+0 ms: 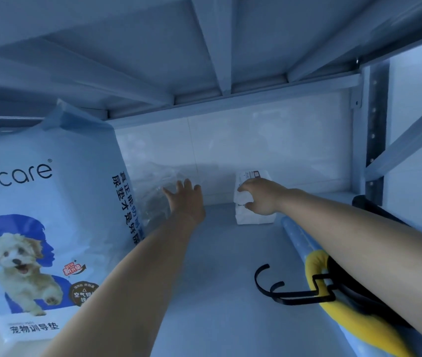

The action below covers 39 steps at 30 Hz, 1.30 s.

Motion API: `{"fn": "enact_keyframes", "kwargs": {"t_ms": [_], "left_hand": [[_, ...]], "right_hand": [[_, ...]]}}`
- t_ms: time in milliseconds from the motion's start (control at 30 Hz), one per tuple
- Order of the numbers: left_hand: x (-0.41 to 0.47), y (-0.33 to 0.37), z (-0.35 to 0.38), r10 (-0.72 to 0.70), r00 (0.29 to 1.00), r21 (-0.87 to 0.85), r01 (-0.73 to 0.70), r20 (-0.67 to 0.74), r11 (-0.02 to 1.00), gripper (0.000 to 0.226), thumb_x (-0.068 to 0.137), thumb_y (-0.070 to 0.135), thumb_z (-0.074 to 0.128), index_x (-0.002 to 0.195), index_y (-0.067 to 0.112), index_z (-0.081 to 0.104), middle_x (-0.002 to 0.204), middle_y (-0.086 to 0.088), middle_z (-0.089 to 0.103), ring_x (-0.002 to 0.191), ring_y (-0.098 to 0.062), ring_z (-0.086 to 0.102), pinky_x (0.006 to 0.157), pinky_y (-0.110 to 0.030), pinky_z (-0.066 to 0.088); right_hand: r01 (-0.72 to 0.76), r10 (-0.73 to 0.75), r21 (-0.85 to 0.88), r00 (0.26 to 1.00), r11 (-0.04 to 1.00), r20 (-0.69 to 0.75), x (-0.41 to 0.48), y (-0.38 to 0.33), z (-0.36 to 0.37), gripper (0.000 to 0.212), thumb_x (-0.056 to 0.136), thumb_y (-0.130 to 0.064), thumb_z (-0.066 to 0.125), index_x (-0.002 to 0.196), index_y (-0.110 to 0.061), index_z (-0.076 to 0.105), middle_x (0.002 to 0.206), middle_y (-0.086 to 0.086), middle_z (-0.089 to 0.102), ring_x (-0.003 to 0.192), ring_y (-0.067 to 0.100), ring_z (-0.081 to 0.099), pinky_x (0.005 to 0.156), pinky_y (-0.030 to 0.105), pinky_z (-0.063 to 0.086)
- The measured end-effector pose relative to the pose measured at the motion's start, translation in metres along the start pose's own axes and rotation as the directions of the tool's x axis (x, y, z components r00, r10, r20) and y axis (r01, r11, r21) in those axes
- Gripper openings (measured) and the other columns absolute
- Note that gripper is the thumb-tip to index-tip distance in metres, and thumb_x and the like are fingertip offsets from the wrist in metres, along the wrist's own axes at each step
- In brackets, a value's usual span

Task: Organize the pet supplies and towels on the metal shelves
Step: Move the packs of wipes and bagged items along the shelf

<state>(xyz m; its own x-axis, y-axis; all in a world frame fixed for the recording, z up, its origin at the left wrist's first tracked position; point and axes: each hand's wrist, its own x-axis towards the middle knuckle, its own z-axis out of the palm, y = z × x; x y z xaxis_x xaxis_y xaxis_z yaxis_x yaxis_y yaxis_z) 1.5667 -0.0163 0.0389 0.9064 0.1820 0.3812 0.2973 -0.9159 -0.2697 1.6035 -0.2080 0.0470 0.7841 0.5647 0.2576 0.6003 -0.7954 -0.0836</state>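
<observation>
Both my arms reach deep into a metal shelf bay (220, 266). My right hand (262, 195) grips a small white packet (253, 217) with a printed label that stands at the back of the shelf. My left hand (185, 199) is spread with straight fingers against a clear crinkled plastic bag (153, 186) near the back wall. A large white and blue pet training pad pack (40, 222) with a puppy picture stands at the left, right beside that bag.
A black double wire hook (289, 287) lies on the shelf at the right, next to a yellow and black item (333, 300) and a light blue roll (297, 235) under my right forearm. The shelf above (179, 47) hangs low. A perforated upright post (373, 135) stands at the back right.
</observation>
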Motion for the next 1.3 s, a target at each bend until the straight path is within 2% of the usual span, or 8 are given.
{"fn": "enact_keyframes", "kwargs": {"t_ms": [200,333,533,667,833,933,1167,1300], "left_hand": [[-0.004,0.011,0.009,-0.028,0.999,0.04,0.027,0.025,0.999,0.056,0.086,0.028,0.05,0.138,0.018,0.031,0.151,-0.011,0.017,0.14,-0.033,0.014,0.105,-0.065,0.017],[-0.004,0.016,0.012,-0.054,0.998,0.068,0.052,0.023,0.996,0.055,0.086,0.028,0.049,0.137,0.018,0.032,0.15,-0.011,0.017,0.141,-0.033,0.013,0.105,-0.065,0.017],[0.002,0.007,0.015,-0.079,0.996,0.103,0.076,0.028,0.992,0.061,0.088,0.032,0.048,0.142,0.017,0.024,0.153,-0.011,0.013,0.142,-0.032,0.009,0.106,-0.063,0.016],[0.007,0.0,0.012,-0.138,0.989,0.116,0.131,0.048,0.984,0.066,0.089,0.034,0.048,0.145,0.016,0.018,0.155,-0.013,0.005,0.142,-0.038,0.003,0.107,-0.065,0.013],[0.015,-0.003,0.011,-0.198,0.978,0.077,0.193,0.068,0.978,0.063,0.088,0.033,0.05,0.143,0.015,0.022,0.153,-0.021,0.009,0.138,-0.04,0.016,0.106,-0.052,0.025],[0.018,-0.003,0.013,-0.218,0.974,0.088,0.212,0.063,0.973,0.063,0.088,0.03,0.051,0.143,0.014,0.023,0.152,-0.025,0.01,0.14,-0.037,0.015,0.106,-0.049,0.027],[0.02,-0.005,0.008,-0.18,0.983,0.215,0.171,0.023,0.962,0.078,0.085,0.039,0.054,0.147,0.016,0.012,0.155,-0.014,0.002,0.144,-0.03,0.002,0.108,-0.06,0.016],[0.02,-0.015,0.007,-0.272,0.959,0.178,0.256,0.073,0.95,0.073,0.092,0.038,0.046,0.149,0.019,0.004,0.156,-0.014,-0.006,0.143,-0.038,-0.004,0.105,-0.069,0.008]], "right_hand": [[0.031,-0.031,0.0,0.999,1.0,0.011,-0.002,0.001,0.004,0.056,0.093,-0.024,0.051,0.144,-0.012,0.031,0.153,0.006,0.025,0.141,0.022,0.024,0.112,0.03,0.022],[0.042,-0.042,-0.005,0.999,0.999,0.017,-0.002,0.002,0.004,0.054,0.093,-0.021,0.05,0.143,-0.011,0.033,0.151,0.007,0.027,0.137,0.025,0.029,0.11,0.033,0.029],[0.034,-0.032,-0.05,0.999,0.998,0.035,0.002,0.0,0.005,0.048,0.092,-0.02,0.05,0.137,-0.01,0.04,0.144,0.008,0.036,0.131,0.028,0.038,0.103,0.042,0.039],[0.023,-0.021,-0.064,0.999,0.998,0.038,0.004,0.001,0.005,0.048,0.091,-0.021,0.051,0.136,-0.011,0.04,0.143,0.007,0.036,0.13,0.028,0.038,0.1,0.045,0.041],[0.012,-0.01,-0.045,0.999,0.999,0.044,0.004,0.003,0.005,0.048,0.09,-0.019,0.051,0.137,-0.011,0.04,0.143,0.007,0.036,0.13,0.028,0.038,0.101,0.044,0.041],[0.009,-0.008,-0.027,0.999,1.0,0.05,0.003,0.004,0.005,0.05,0.091,-0.018,0.051,0.138,-0.012,0.038,0.145,0.006,0.035,0.13,0.027,0.039,0.101,0.043,0.041],[0.013,-0.012,0.0,0.998,1.0,0.054,0.003,0.004,0.005,0.051,0.091,-0.019,0.052,0.139,-0.012,0.038,0.144,0.006,0.037,0.129,0.028,0.04,0.103,0.041,0.04],[0.022,-0.021,-0.01,0.998,1.0,0.058,0.003,0.005,0.006,0.051,0.091,-0.021,0.051,0.139,-0.012,0.038,0.146,0.006,0.035,0.131,0.028,0.038,0.103,0.042,0.039]]}}
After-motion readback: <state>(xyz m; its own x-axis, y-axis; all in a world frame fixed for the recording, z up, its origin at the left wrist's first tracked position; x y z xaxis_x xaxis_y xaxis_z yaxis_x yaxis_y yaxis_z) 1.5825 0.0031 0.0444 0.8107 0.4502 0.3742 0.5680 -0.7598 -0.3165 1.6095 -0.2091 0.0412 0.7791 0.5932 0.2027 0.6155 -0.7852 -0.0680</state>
